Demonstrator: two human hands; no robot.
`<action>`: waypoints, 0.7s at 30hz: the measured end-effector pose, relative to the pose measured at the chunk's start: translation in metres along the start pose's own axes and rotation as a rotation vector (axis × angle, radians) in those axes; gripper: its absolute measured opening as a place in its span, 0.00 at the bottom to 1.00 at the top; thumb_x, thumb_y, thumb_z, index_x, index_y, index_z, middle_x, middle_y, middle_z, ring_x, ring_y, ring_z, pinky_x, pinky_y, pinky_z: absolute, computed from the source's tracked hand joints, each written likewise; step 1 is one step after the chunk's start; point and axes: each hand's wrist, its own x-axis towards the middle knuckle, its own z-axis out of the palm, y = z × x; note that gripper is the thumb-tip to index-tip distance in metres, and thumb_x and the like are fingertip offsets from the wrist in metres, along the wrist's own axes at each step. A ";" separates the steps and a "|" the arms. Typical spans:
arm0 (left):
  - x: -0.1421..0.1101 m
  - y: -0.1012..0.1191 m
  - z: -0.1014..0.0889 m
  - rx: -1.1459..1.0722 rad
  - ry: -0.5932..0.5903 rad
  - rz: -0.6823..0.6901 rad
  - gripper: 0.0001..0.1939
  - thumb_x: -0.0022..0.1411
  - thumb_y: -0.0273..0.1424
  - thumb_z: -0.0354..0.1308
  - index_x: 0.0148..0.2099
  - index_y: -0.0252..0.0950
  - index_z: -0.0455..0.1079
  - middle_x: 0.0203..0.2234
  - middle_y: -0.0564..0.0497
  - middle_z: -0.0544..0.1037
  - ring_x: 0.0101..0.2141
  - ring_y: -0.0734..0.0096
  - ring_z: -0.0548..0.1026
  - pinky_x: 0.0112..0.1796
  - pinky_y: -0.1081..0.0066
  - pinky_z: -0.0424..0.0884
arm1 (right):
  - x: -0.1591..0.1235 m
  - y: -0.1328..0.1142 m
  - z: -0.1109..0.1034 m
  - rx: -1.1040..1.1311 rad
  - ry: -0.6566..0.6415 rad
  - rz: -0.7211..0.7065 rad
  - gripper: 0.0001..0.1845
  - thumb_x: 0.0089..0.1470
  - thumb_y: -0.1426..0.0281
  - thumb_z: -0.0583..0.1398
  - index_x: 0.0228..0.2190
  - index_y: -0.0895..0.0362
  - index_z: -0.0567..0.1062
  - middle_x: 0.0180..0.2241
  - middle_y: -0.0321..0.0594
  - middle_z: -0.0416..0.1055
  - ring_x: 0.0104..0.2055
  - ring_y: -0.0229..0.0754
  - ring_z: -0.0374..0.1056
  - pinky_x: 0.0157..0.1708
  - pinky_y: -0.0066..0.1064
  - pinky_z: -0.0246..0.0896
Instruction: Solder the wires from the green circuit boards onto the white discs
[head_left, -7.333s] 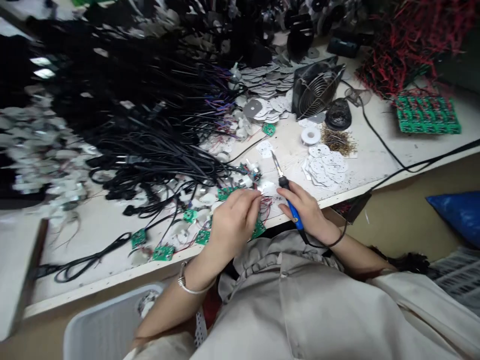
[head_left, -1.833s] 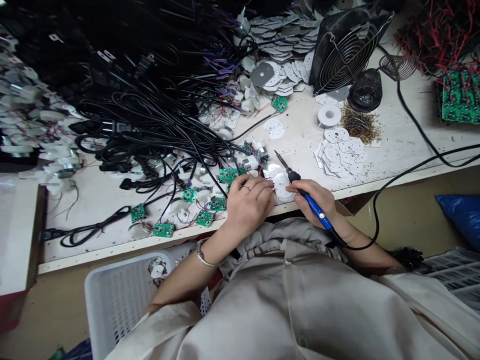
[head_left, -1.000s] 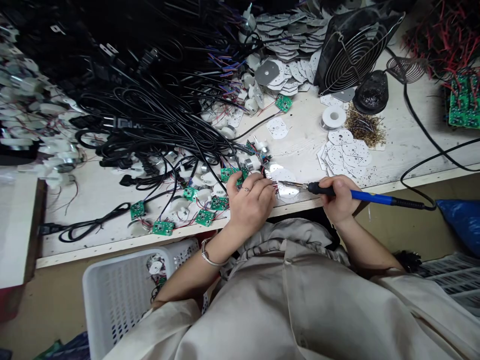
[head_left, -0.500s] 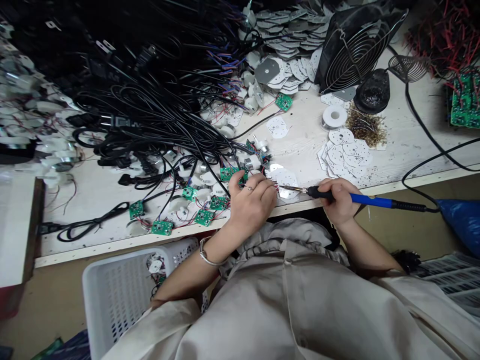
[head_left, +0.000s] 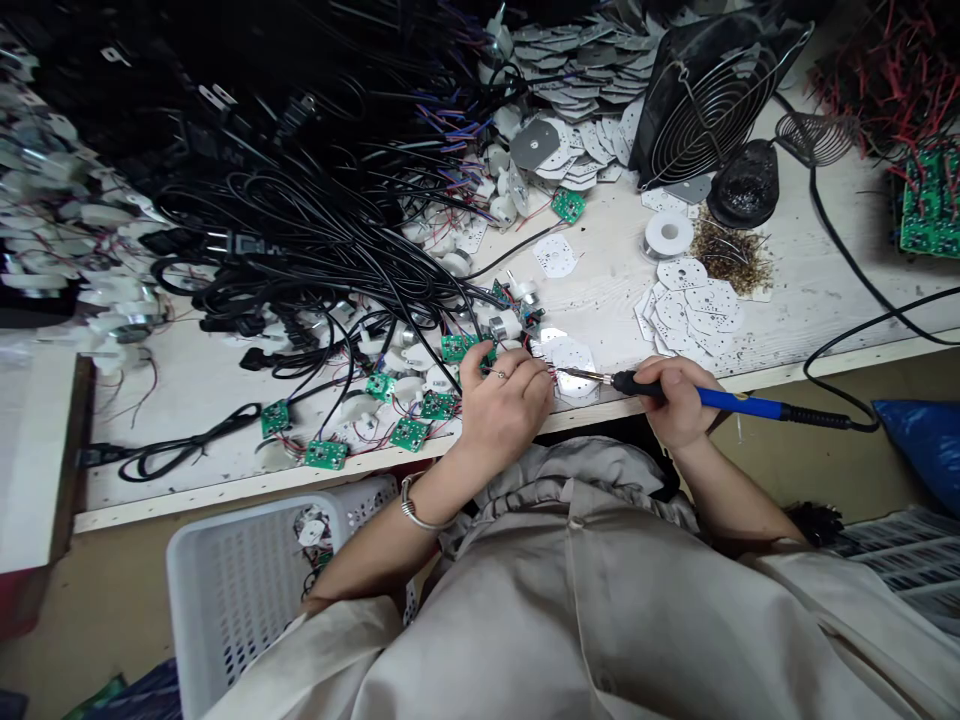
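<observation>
My right hand (head_left: pixel 679 400) is closed round a blue-handled soldering iron (head_left: pixel 720 400), held level with its tip pointing left. The tip touches a round white disc board (head_left: pixel 574 358) at the bench's front edge. My left hand (head_left: pixel 504 408) rests curled beside that disc, its fingertips pinching thin red wires against it; a ring shows on one finger. Small green circuit boards (head_left: pixel 411 433) with white motors lie just left of this hand.
A big tangle of black power cords (head_left: pixel 300 200) covers the left and back of the bench. A black fan (head_left: pixel 709 90), a solder spool (head_left: pixel 667 232), a dark iron stand (head_left: pixel 744 183) and stacked white discs (head_left: pixel 690 310) sit right. A white basket (head_left: pixel 240 590) stands below.
Over the last second the iron's tip has stayed on the disc and both hands have barely shifted. Earlier the iron pointed away from me; I swung it sideways to point left.
</observation>
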 end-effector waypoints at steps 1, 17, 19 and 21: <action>0.000 0.000 0.000 -0.010 -0.002 -0.003 0.03 0.66 0.27 0.57 0.39 0.40 0.68 0.36 0.57 0.81 0.42 0.67 0.76 0.54 0.52 0.57 | 0.000 0.000 0.000 0.019 0.009 -0.006 0.19 0.61 0.58 0.54 0.26 0.52 0.79 0.21 0.34 0.71 0.14 0.36 0.58 0.14 0.33 0.54; -0.002 -0.001 0.002 0.022 -0.007 0.003 0.04 0.65 0.26 0.57 0.39 0.41 0.70 0.35 0.56 0.81 0.42 0.66 0.76 0.56 0.50 0.58 | 0.003 -0.009 -0.003 -0.083 0.216 -0.215 0.19 0.61 0.57 0.53 0.26 0.52 0.75 0.22 0.36 0.69 0.17 0.40 0.64 0.14 0.34 0.57; -0.001 0.000 0.002 0.034 0.010 0.007 0.04 0.65 0.26 0.57 0.37 0.40 0.70 0.35 0.57 0.81 0.41 0.67 0.76 0.55 0.51 0.59 | 0.006 -0.014 -0.003 -0.089 0.298 -0.228 0.18 0.63 0.58 0.51 0.27 0.52 0.73 0.22 0.35 0.68 0.14 0.36 0.59 0.11 0.32 0.51; 0.000 0.000 0.002 0.018 0.011 0.004 0.04 0.66 0.27 0.57 0.37 0.40 0.70 0.35 0.56 0.82 0.41 0.66 0.76 0.54 0.51 0.60 | 0.012 -0.018 -0.006 -0.085 0.330 -0.227 0.16 0.64 0.59 0.51 0.30 0.52 0.73 0.20 0.33 0.66 0.13 0.35 0.56 0.11 0.30 0.49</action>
